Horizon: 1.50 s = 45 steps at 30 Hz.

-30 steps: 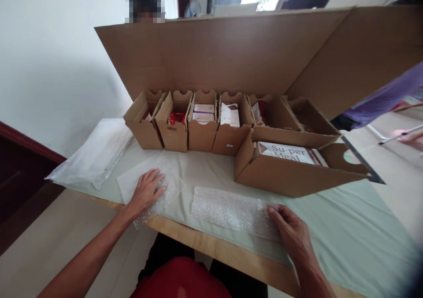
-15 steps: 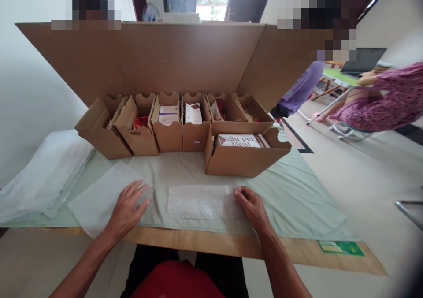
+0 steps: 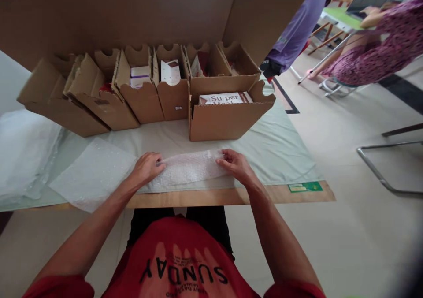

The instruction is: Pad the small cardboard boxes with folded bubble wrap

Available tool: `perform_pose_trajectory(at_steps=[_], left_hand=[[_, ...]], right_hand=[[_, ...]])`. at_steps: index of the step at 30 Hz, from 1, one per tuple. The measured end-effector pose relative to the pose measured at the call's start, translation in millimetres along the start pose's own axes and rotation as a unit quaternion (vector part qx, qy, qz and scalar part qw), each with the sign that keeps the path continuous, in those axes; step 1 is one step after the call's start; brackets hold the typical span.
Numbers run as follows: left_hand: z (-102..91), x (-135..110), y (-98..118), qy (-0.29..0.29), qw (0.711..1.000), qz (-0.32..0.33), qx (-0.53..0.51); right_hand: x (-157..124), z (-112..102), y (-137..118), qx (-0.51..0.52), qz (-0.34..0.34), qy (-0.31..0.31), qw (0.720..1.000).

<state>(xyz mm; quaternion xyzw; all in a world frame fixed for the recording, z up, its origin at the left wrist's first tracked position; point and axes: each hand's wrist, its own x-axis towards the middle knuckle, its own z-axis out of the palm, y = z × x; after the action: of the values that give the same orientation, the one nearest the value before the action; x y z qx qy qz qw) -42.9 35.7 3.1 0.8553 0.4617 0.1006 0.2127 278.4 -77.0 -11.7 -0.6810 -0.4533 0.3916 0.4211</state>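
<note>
Left hand (image 3: 147,169) pinches one end of the bubble wrap (image 3: 190,168); right hand (image 3: 236,165) pinches the other, the strip lying between them over the worktop (image 3: 205,198). It looks light, soft, floppy, perhaps slippery, best held by both ends. Its long axis runs hand to hand, slanting slightly away toward the right.

Long translucent bubble-wrap strip (image 3: 191,167), roughly crosswise

The single view looks from the wearer's head, forward and steeply down (red shirt (image 3: 180,245) at the bottom), close above the table (image 3: 205,198).
</note>
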Motion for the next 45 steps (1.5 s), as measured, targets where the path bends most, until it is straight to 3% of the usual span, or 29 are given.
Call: perform_pose_trajectory(at_steps=[3,6,13,19,22,25,29,31,34,36,38,42,45], left_hand=[[-10.4,-6.4,9.2,-0.041,0.997,-0.014,-0.068],[-15.1,-10.1,15.3,-0.106,0.976,-0.055,-0.185],[0.5,-26.6,23.0,-0.148,0.934,-0.114,-0.306],[-6.1,-70.5,41.1,-0.173,0.862,-0.147,-0.454],[-6.1,-88.1,47.1,-0.194,0.820,-0.175,-0.510],[-0.6,-94.2,50.5,-0.179,0.792,-0.201,-0.549],[5.7,-87.9,58.6,-0.141,0.747,-0.249,-0.600],[5.8,-83.5,65.3,-0.146,0.729,-0.254,-0.619],[1.8,-80.4,73.7,-0.171,0.717,-0.227,-0.637],[-2.5,-81.1,73.8,-0.185,0.720,-0.195,-0.639],[-6.0,-82.9,68.2,-0.164,0.746,-0.166,-0.624],[-2.1,-84.3,52.8,-0.017,0.858,-0.132,-0.497],[11.2,-79.3,52.2,0.035,0.923,-0.080,-0.374]], right_hand=[[-3.1,-4.9,-0.7,-0.029,-0.018,0.014,0.999],[-2.1,-9.3,-1.5,-0.026,-0.034,0.046,0.998],[0.8,-9.2,1.5,-0.124,-0.031,0.035,0.991],[7.3,6.0,-4.6,-0.183,-0.071,0.065,0.978],[-0.4,11.7,-16.1,-0.217,-0.157,0.101,0.958],[-31.5,9.9,-26.7,-0.232,-0.250,0.037,0.939],[-86.2,17.0,-25.2,-0.258,-0.257,-0.128,0.922],[-103.1,32.3,-17.5,-0.259,-0.243,-0.141,0.924],[-108.1,61.3,-6.1,-0.209,-0.245,-0.095,0.942],[-103.6,75.7,-3.2,-0.151,-0.235,-0.067,0.958],[-98.6,82.5,-4.6,-0.091,-0.178,-0.040,0.979],[-92.5,79.0,-13.0,0.024,-0.025,-0.012,0.999],[-87.4,74.8,-17.9,0.044,0.003,-0.012,0.999]])
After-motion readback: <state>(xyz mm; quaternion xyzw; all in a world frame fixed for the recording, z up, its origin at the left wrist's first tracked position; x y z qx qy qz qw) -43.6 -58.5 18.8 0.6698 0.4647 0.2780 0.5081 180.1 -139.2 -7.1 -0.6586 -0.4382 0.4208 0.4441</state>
